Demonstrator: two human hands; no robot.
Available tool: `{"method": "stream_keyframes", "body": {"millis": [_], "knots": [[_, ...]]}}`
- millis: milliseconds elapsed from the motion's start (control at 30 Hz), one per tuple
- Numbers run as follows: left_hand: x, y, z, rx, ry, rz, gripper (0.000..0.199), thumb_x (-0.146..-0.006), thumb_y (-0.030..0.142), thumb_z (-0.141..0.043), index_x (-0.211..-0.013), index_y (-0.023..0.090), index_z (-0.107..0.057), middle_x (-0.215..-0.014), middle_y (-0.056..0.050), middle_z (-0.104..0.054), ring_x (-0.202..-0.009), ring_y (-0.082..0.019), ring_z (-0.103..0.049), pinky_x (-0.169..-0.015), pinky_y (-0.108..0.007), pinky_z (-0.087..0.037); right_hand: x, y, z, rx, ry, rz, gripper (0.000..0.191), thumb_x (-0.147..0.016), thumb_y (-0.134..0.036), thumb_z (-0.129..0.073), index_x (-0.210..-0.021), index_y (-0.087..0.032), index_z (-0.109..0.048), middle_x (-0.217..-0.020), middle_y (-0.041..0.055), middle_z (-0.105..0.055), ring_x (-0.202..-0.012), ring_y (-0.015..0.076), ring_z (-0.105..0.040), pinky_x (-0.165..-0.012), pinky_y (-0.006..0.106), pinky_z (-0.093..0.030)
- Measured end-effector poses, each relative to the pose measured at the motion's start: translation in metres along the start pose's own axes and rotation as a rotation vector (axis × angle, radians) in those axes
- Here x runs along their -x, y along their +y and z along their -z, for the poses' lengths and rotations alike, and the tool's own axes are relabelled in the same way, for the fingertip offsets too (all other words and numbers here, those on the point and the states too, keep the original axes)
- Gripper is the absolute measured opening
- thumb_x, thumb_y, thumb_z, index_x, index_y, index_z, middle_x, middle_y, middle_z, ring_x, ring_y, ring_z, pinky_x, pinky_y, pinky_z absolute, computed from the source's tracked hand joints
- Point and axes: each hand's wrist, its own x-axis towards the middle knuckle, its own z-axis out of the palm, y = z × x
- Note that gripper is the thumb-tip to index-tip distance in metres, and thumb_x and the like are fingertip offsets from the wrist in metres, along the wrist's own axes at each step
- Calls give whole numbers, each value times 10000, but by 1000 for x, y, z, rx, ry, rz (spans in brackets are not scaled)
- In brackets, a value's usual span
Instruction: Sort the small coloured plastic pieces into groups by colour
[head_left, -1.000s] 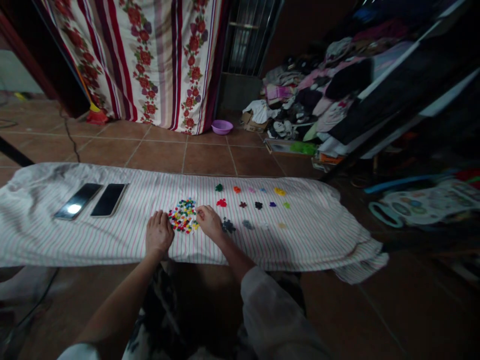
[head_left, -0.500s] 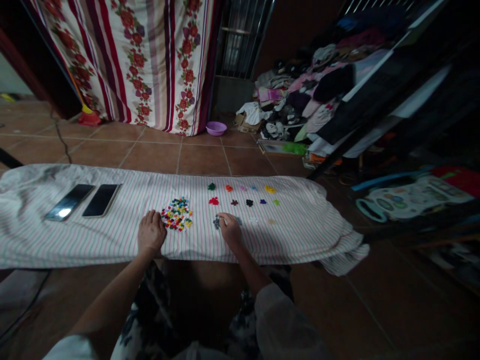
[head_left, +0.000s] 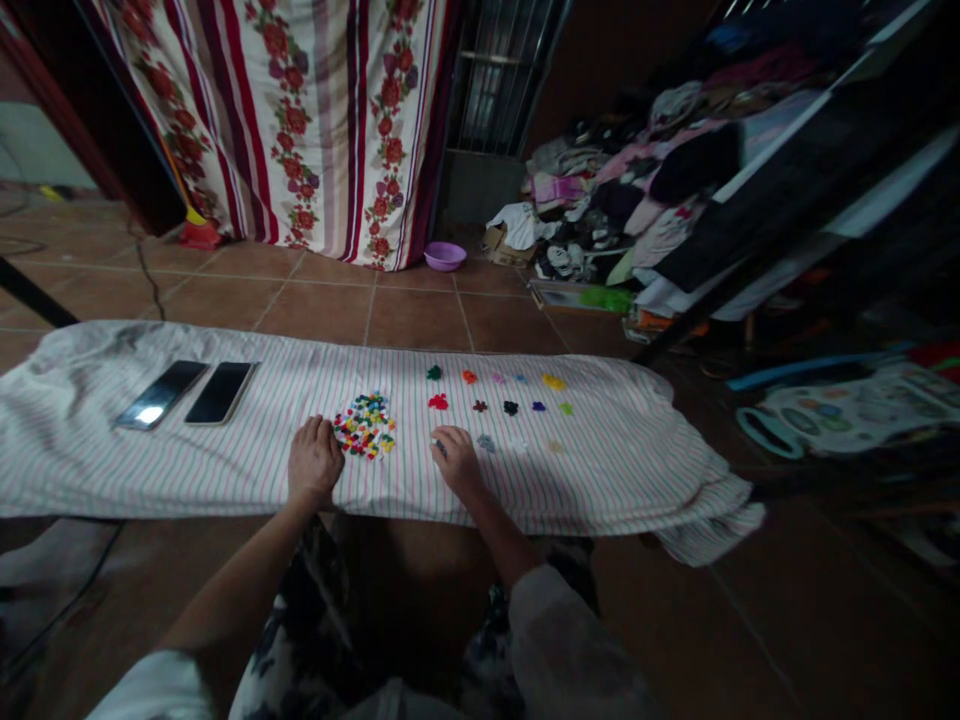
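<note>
Left hand (head_left: 315,460) looks fingers-together beside the mixed pile (head_left: 366,425); can't tell if the right hand (head_left: 456,460) is pinching any dark bits (head_left: 441,449). Grey pile (head_left: 486,443) sits so close, one knuckle bump could mix them.

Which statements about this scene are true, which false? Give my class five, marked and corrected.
1. The left hand is beside the mixed-colour pile. True.
2. The right hand's grip is at the red pieces. False: it is at dark grey pieces.
3. Two phones lie on the striped cloth. True.
4. The purple bowl stands on the cloth. False: it is on the tiled floor.
5. The yellow pieces lie higher in the picture than the lime-green pieces. True.
</note>
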Motion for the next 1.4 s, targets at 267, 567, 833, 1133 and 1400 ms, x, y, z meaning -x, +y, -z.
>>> {"method": "stream_keyframes", "body": {"millis": [267,567,833,1133,1400], "knots": [[0,0,2,-29,-24,5,400,-930,214,-330,-1175,54,-602,-1297,-241,-601,-1288,-326,-514,-1095,-479,-400,-4,-4,0,23,-43,-20,222,-935,-189,-477,-982,-184,-694,-986,108,-653,-989,244,-566,-937,412,-479],[0,3,1,-11,-21,25,391,-928,205,-340,-1185,63,-599,-1305,-235,-600,-1298,-316,-516,-1107,-474,-393,-3,-9,1,26,4,6,284,-992,-265,-437,-955,-188,-707,-1073,121,-698,-1060,237,-599,-981,421,-479],[-1,3,3,-20,-14,16,393,-928,201,-337,-1182,56,-599,-1293,-235,-603,-1281,-321,-522,-1095,-477,-407,-5,0,-3,43,56,-55,373,-970,-198,-342,-1081,-182,-698,-1018,118,-708,-992,237,-631,-937,431,-525],[0,4,1,36,-6,30,373,-918,187,-346,-1176,96,-600,-1295,-227,-600,-1294,-320,-509,-1088,-516,-403,-20,0,10,19,70,-43,367,-977,-228,-347,-1077,-189,-698,-984,106,-718,-965,231,-644,-912,406,-530],[-3,8,7,47,-39,68,388,-918,189,-339,-1178,64,-598,-1301,-241,-595,-1306,-319,-497,-1119,-488,-374,-51,-42,-8,-50,-53,-52,252,-950,-239,-495,-1030,-224,-733,-992,71,-689,-924,191,-653,-853,305,-530]]}}
